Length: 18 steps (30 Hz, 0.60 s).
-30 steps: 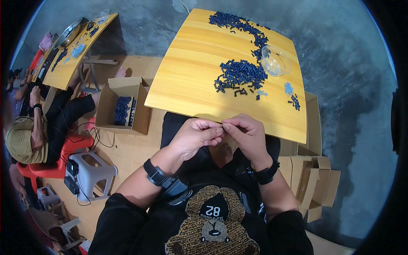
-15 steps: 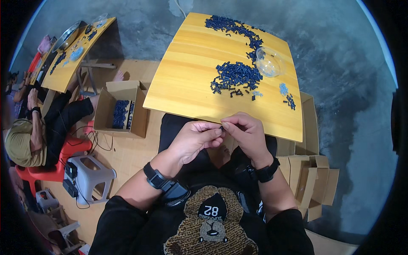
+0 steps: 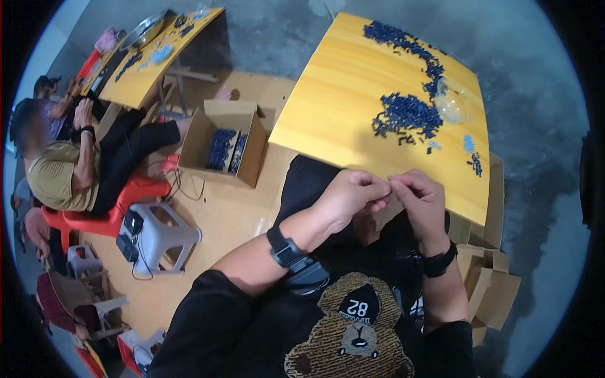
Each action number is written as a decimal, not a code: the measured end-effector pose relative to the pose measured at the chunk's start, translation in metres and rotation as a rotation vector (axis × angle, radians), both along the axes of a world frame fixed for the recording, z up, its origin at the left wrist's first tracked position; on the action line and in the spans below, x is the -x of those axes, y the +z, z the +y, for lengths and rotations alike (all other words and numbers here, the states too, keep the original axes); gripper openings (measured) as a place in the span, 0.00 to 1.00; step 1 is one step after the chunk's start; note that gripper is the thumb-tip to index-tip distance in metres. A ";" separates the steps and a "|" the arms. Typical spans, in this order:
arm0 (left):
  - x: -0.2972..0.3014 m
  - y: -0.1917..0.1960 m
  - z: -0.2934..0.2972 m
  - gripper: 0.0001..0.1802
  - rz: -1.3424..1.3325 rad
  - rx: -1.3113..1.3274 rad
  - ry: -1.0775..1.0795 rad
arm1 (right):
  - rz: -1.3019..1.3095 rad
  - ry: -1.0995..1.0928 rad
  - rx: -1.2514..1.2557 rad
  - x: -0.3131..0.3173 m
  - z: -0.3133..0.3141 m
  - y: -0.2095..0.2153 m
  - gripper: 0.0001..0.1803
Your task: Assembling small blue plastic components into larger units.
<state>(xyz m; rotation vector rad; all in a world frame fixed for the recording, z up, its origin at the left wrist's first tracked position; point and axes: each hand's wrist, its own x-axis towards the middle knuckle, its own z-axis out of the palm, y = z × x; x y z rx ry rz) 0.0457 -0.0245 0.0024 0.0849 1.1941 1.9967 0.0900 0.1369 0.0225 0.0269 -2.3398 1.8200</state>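
Observation:
My left hand [image 3: 354, 200] and my right hand [image 3: 422, 205] meet fingertip to fingertip over my lap, just off the near edge of the yellow table [image 3: 321, 101]. Both are closed in a pinch. Whatever sits between the fingertips is too small and too covered to make out. Beyond them on the tabletop lies a heap of small dark blue-black cylindrical pieces [image 3: 409, 115]. A band of similar pieces [image 3: 403, 39] runs from the far edge down to a clear round bowl [image 3: 452, 106]. Toward the right edge are tiny pale pieces [image 3: 469, 143] and a few dark ones [image 3: 474, 165].
A cardboard box [image 3: 249, 151] holding dark pieces stands on the floor left of the table. More open boxes [image 3: 485, 283] are at the right. On the left are a grey stool [image 3: 167, 230], loose cables, a seated person [image 3: 63, 170] and another work table [image 3: 135, 91].
The view has swung left, so everything sits further right in the picture. My hands stay pinched together; the small black piece that showed between my fingertips is now hidden.

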 end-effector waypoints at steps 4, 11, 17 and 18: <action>-0.002 -0.006 -0.008 0.07 0.007 0.077 0.018 | 0.060 0.017 -0.058 -0.003 -0.009 -0.009 0.06; 0.000 -0.001 -0.012 0.09 -0.070 0.039 0.041 | 0.197 0.029 -0.331 -0.007 -0.017 -0.009 0.21; -0.006 -0.001 -0.001 0.08 -0.092 0.028 0.060 | 0.298 -0.074 -0.432 -0.011 -0.016 -0.012 0.21; -0.007 0.000 0.000 0.08 -0.089 0.025 0.065 | 0.298 -0.071 -0.425 -0.011 -0.015 -0.011 0.20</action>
